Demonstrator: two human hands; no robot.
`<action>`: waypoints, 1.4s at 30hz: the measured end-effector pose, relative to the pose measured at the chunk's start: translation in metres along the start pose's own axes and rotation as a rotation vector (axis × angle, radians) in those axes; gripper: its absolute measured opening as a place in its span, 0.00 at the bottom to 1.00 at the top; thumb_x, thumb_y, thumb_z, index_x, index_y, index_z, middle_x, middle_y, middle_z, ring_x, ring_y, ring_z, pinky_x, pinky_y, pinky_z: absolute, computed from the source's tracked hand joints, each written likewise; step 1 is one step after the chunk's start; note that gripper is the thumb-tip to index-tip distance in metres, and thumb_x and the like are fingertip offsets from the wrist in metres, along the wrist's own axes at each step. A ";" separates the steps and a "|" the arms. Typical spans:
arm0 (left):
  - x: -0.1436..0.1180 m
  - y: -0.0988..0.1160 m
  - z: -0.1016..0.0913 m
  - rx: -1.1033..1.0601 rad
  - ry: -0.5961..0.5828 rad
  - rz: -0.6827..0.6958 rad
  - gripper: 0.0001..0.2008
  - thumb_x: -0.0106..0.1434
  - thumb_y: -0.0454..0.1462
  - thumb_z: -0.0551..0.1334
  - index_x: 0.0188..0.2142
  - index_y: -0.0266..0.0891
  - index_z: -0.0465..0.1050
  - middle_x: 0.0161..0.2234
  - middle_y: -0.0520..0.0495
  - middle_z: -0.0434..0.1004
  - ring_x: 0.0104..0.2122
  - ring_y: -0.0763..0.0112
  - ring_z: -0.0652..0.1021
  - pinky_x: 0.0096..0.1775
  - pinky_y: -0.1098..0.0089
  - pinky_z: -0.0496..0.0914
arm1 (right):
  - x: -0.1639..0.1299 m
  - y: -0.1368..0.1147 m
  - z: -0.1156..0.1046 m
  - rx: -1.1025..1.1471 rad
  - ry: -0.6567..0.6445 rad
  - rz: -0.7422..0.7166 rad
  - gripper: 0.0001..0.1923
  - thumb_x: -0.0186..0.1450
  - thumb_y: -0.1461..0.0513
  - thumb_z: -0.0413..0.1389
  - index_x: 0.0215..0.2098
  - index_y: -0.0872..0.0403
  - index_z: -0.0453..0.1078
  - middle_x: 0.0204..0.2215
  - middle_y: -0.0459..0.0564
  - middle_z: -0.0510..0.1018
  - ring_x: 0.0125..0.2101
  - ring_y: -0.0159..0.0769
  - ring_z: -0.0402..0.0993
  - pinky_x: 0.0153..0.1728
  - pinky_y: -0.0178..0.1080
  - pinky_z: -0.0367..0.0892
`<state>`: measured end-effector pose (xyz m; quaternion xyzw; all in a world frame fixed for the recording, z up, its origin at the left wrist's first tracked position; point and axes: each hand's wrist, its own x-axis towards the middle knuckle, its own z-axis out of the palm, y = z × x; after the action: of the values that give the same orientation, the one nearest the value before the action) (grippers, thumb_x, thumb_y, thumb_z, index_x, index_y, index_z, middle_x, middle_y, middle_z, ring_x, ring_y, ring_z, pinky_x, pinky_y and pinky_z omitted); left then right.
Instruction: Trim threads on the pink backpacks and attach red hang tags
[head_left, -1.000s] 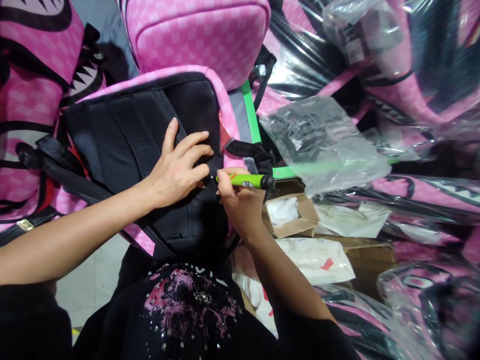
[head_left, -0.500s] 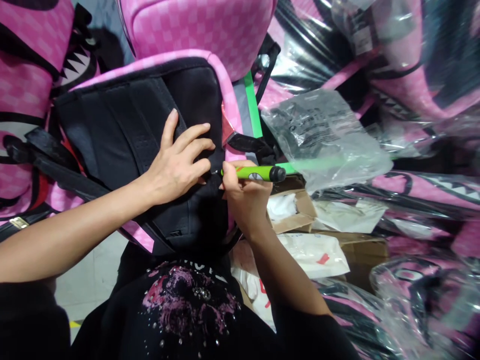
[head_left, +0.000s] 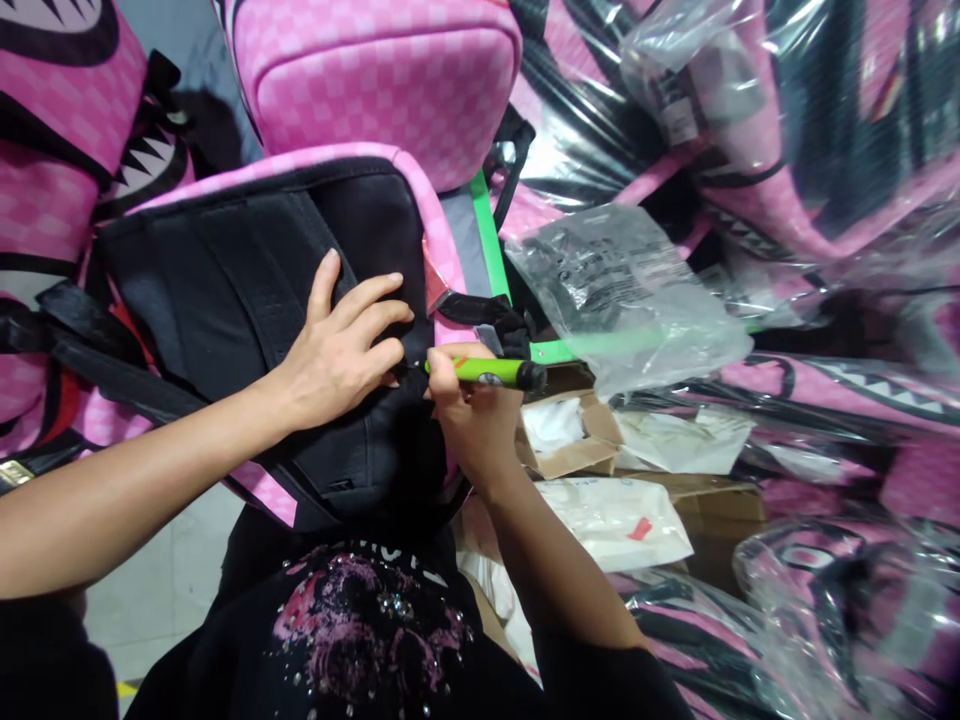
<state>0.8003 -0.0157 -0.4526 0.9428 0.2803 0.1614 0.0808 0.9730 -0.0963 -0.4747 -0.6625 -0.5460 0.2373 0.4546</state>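
Nearest the camera was the person's black top with a sequinned pink print [head_left: 367, 640], and the black back panel of a pink checkered backpack [head_left: 247, 290] lay against the lap, tilted up away from the body. The left hand [head_left: 341, 350] lay flat on that panel with fingers spread and holding nothing, pressing the fabric down beside the right edge. The right hand [head_left: 469, 415] was closed around a green tool [head_left: 487, 372] with a black end, gripped like a pen; its tip met the dark fabric just off the left hand's fingertips. What the tip was working on was too dark to make out, so how much was finished cannot be told; the tool was on the bag and the bag sat unwrapped, which suggests the work on it was under way and not complete.

Just beyond the right hand sat an open cardboard box [head_left: 570, 440] and white plastic packets [head_left: 615, 520]. Farther off lay a loose clear plastic bag [head_left: 622, 290] with print, a second pink backpack [head_left: 375, 80] upright behind, and many wrapped pink bags [head_left: 825, 150] piled to the right.
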 end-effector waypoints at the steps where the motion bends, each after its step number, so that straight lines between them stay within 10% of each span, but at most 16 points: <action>1: 0.000 0.001 -0.001 0.008 -0.001 0.004 0.03 0.63 0.36 0.60 0.35 0.44 0.72 0.50 0.50 0.75 0.61 0.58 0.66 0.65 0.33 0.44 | 0.000 0.000 0.000 -0.001 -0.017 0.000 0.11 0.69 0.56 0.53 0.32 0.52 0.70 0.23 0.43 0.76 0.19 0.29 0.70 0.23 0.34 0.64; 17: -0.002 0.000 0.002 0.194 0.003 0.065 0.07 0.66 0.39 0.57 0.37 0.47 0.74 0.53 0.52 0.72 0.65 0.61 0.62 0.68 0.41 0.40 | -0.004 -0.004 -0.001 -0.040 0.016 -0.026 0.09 0.68 0.57 0.55 0.35 0.53 0.71 0.24 0.43 0.75 0.21 0.29 0.70 0.25 0.33 0.65; 27: 0.043 -0.016 -0.058 0.385 -0.335 0.195 0.14 0.61 0.46 0.65 0.36 0.37 0.73 0.33 0.48 0.76 0.40 0.62 0.75 0.54 0.53 0.64 | -0.018 0.004 -0.009 0.094 0.090 -0.083 0.09 0.66 0.58 0.57 0.42 0.54 0.72 0.32 0.48 0.80 0.27 0.33 0.78 0.32 0.38 0.74; 37: -0.012 0.102 -0.163 0.291 -0.034 0.064 0.20 0.62 0.55 0.62 0.28 0.42 0.67 0.23 0.53 0.72 0.24 0.68 0.74 0.33 0.63 0.62 | -0.040 -0.054 -0.073 0.568 0.163 -0.307 0.12 0.67 0.52 0.55 0.45 0.48 0.72 0.25 0.45 0.79 0.23 0.35 0.77 0.25 0.38 0.73; 42: -0.038 0.093 -0.112 0.423 0.018 -0.128 0.17 0.61 0.51 0.66 0.32 0.40 0.70 0.26 0.49 0.76 0.28 0.64 0.76 0.32 0.63 0.62 | -0.021 -0.042 -0.060 0.496 0.073 -0.231 0.16 0.67 0.49 0.54 0.33 0.53 0.70 0.15 0.41 0.72 0.14 0.30 0.68 0.18 0.33 0.66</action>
<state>0.7774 -0.1072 -0.3351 0.9176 0.3677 0.1021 -0.1110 0.9944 -0.1366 -0.4142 -0.4727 -0.5262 0.2862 0.6464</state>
